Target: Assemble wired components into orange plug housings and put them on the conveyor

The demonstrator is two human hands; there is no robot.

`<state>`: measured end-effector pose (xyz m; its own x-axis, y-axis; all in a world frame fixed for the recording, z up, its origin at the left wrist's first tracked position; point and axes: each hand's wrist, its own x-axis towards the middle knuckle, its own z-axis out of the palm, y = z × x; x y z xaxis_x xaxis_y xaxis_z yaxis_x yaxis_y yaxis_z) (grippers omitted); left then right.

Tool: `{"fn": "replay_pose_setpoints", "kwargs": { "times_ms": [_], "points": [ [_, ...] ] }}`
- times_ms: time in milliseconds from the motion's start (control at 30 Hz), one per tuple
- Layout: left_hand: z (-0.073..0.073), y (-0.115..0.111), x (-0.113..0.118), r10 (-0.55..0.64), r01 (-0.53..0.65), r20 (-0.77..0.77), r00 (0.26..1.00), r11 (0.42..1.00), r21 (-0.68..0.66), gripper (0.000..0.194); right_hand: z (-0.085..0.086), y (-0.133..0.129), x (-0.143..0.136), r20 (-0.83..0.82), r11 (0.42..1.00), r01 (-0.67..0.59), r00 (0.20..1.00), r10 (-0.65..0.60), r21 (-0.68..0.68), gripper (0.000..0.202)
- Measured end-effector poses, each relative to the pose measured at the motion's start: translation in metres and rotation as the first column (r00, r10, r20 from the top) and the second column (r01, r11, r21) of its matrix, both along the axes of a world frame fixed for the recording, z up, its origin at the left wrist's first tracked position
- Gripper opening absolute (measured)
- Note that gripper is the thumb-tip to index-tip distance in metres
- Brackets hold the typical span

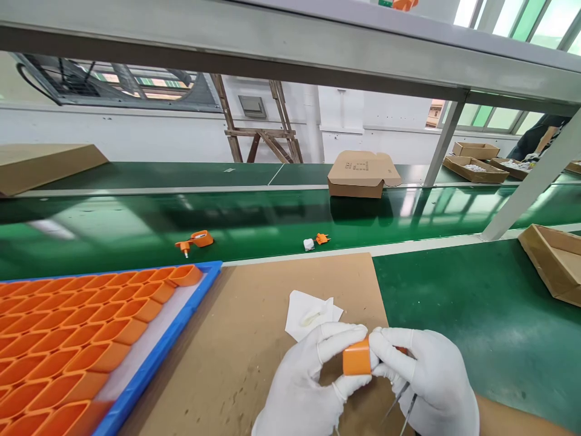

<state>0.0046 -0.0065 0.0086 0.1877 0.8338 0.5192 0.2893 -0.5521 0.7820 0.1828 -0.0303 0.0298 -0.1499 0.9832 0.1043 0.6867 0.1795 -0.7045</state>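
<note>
My left hand (313, 381) wears a white glove and grips an orange plastic housing (356, 358) between thumb and fingers. At the housing's right end, my gloved right hand (422, 375) is closed, its fingertips against a small white part that is mostly hidden. A bit of orange shows between the right fingers; its shape is covered. Metal tweezers (409, 407) are tucked in the right hand, their tips pointing down toward the brown board. A white paper sheet (308, 316) with a pale smear lies just beyond the left hand.
Orange shells stand in rows in a blue-edged tray (160, 356) at left. On the green conveyor (254, 221) lie an orange plug with housing (200, 238), a white piece (308, 244) and an orange plug (322, 238). Cardboard boxes (356, 188) and a metal shelf frame (447, 142) stand beyond.
</note>
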Motion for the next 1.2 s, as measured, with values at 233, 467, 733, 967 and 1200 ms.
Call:
{"fn": "replay_pose_setpoints", "kwargs": {
  "times_ms": [233,467,733,967,1200],
  "points": [
    [-0.004,0.0,0.011,0.116,-0.089,0.067,0.991,0.943,-0.319,0.035,-0.03,-0.013,-0.001,0.534,0.81,-0.135,0.81,-0.241,0.571,0.055],
    [-0.003,0.009,0.002,0.048,0.072,0.219,0.974,0.858,-0.509,0.035,-0.011,0.002,0.014,-0.194,0.99,0.049,0.981,-0.023,0.129,0.055],
    [-0.006,0.01,-0.005,-0.164,0.19,0.135,0.977,0.96,-0.204,0.038,0.001,0.028,0.021,-0.827,0.76,-0.549,0.561,0.027,-0.348,0.058],
    [-0.006,0.005,0.002,-0.276,0.3,0.167,0.947,0.943,-0.144,0.046,-0.006,0.017,0.013,-0.859,0.767,-0.543,0.512,-0.019,-0.341,0.042],
    [-0.009,0.004,0.001,-0.138,0.157,0.128,0.982,0.976,-0.151,0.04,0.001,0.018,0.013,-0.801,0.812,-0.464,0.599,-0.007,-0.354,0.024]
  ]
}}
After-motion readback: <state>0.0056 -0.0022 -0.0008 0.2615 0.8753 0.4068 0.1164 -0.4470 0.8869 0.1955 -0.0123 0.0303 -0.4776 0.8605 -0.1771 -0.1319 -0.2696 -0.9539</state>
